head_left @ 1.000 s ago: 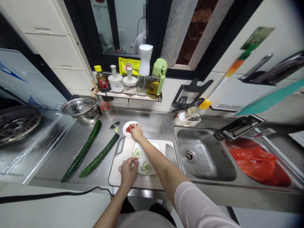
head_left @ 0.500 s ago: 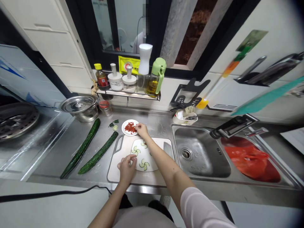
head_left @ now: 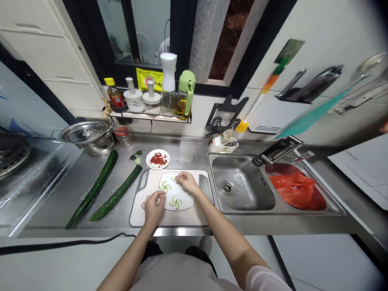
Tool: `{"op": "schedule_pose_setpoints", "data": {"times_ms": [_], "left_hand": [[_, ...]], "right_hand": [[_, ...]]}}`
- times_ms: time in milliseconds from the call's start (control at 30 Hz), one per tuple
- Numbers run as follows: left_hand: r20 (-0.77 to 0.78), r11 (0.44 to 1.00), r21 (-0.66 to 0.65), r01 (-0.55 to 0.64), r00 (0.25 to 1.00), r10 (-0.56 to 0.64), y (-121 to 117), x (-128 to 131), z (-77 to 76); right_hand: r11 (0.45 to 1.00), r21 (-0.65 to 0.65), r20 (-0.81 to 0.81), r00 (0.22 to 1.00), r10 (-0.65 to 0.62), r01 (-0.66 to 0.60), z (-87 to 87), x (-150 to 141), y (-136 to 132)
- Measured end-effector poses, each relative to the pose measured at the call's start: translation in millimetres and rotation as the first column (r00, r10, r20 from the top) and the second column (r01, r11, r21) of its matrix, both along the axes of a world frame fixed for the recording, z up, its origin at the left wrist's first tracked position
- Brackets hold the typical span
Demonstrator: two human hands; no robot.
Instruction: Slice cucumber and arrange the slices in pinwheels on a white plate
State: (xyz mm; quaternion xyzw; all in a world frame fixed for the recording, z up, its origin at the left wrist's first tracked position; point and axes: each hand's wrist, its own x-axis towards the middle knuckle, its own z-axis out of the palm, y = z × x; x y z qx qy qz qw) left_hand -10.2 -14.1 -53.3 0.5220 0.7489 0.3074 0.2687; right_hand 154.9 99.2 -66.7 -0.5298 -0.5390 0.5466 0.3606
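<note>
A white plate [head_left: 182, 204] with cucumber slices set in pinwheels lies on the cutting board [head_left: 142, 214]. Over its upper right part, my right hand [head_left: 187, 182] is closed in a pinch; what its fingertips hold is too small to make out. My left hand [head_left: 154, 205] hovers at the plate's left edge, thumb and fingertips together near one cucumber pinwheel [head_left: 164, 186]. Whatever it may hold is hidden. Behind the board stands a small white dish [head_left: 149, 162] of chopped red bits [head_left: 158, 159]. A wide knife blade [head_left: 205, 186] rests on the board's right side.
Two cucumbers [head_left: 93, 192] [head_left: 118, 194] and some cucumber scraps [head_left: 137, 157] lie left of the board. A lidded steel pot [head_left: 98, 143] stands behind them. The sink [head_left: 242, 184] is to the right, with a red bag [head_left: 292, 188] beyond. Bottles fill the wall rack [head_left: 151, 116].
My right hand has moved from the dish of red bits back over the plate, still pinched. My left hand stays by the plate's left edge. The view has shifted to the right.
</note>
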Motion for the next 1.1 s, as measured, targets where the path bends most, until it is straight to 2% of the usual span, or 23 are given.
{"op": "schedule_pose_setpoints", "data": {"times_ms": [100,200,333,500,867,1100], "left_hand": [[-0.018,1.000,0.008,0.023,1.000,-0.023,1,0,-1.4],[-0.051,0.999,0.001,0.049,0.998,-0.049,0,1,-2.9],[-0.104,0.994,-0.025,0.106,0.989,-0.108,-3,4,-3.7],[-0.149,0.983,-0.068,0.172,0.972,-0.180,-6,10,-3.3],[-0.179,0.959,-0.107,0.264,0.943,-0.280,-4,22,-3.6],[-0.204,0.942,-0.152,0.300,0.923,-0.327,-2,26,-7.0]], "right_hand": [[0.998,0.047,0.092,0.995,0.048,-0.052,0.9,9,-21],[0.984,0.087,0.217,0.967,0.134,-0.156,2.5,15,-38],[0.952,0.073,0.439,0.866,0.238,-0.298,6.6,18,-56],[0.897,0.028,0.582,0.737,0.344,-0.441,13.4,16,-66],[0.871,-0.014,0.757,0.564,0.330,-0.491,12.9,6,-72],[0.883,-0.031,0.785,0.536,0.311,-0.468,14.3,3,-73]]}}
